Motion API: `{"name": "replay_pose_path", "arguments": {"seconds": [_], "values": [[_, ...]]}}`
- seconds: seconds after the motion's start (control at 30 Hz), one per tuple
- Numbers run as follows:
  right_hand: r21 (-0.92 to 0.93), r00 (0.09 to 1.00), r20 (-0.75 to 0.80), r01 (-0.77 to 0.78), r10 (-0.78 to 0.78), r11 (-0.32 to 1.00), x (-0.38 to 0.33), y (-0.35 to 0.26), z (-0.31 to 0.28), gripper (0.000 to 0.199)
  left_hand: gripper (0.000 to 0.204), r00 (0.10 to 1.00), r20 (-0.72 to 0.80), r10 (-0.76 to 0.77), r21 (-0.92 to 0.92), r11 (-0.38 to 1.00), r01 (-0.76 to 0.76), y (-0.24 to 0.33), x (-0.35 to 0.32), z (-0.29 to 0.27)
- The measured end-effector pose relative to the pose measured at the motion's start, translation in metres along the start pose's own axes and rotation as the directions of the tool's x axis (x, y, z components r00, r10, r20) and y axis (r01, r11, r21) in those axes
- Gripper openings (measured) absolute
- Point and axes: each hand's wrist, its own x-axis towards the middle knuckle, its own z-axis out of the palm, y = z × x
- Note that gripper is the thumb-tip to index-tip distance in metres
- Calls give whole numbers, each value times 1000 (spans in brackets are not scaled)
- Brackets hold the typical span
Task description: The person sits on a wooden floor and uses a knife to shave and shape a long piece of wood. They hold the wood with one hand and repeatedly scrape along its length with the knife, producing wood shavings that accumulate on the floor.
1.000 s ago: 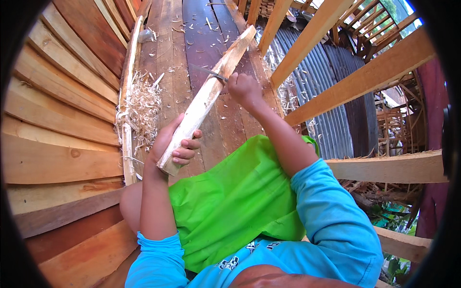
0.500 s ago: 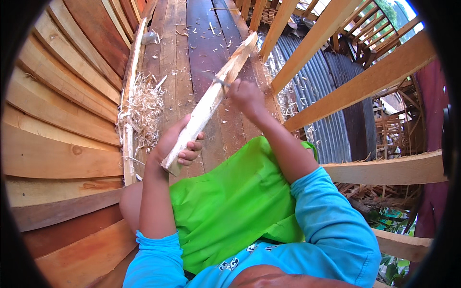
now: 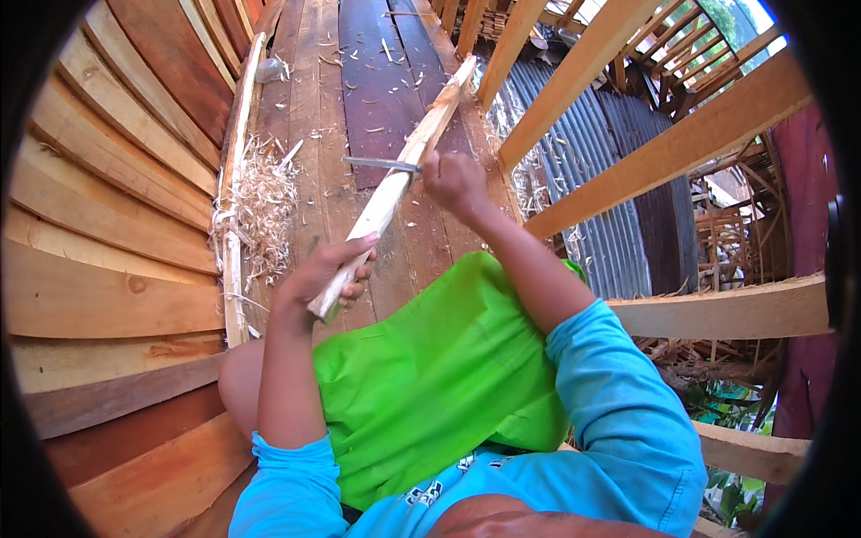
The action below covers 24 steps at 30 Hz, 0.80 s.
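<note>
A long pale wooden stick [image 3: 408, 166] slants from my lap up toward the far planks. My left hand [image 3: 327, 273] grips its near end above my green shorts. My right hand [image 3: 453, 179] is closed on the handle of a knife, whose grey blade [image 3: 377, 164] lies flat across the stick at about its middle, pointing left. The stick's far tip rests near the edge of the plank floor.
A heap of pale wood shavings [image 3: 265, 211] lies on the plank floor [image 3: 314, 108] to the left, beside a thin wooden strip [image 3: 231, 179]. Stacked boards [image 3: 99, 233] curve along the left. Wooden beams [image 3: 664, 152] and corrugated metal [image 3: 610, 242] lie to the right.
My right hand and the knife have moved a little toward me along the stick, and the blade now sticks out farther to the left. My left hand keeps its grip.
</note>
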Motion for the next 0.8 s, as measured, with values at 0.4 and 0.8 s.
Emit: {"name": "replay_pose_path", "arguments": {"seconds": [0.4,0.8], "values": [[61,997,-62,-41,45,997,-19,-11,-5,53,28,980,-148,130,140,984,-109,-12,-16,18],[-97,996,78,-31,38,995,-6,6,-4,53,53,964,-211,159,318,944,-86,-21,1,1]]}}
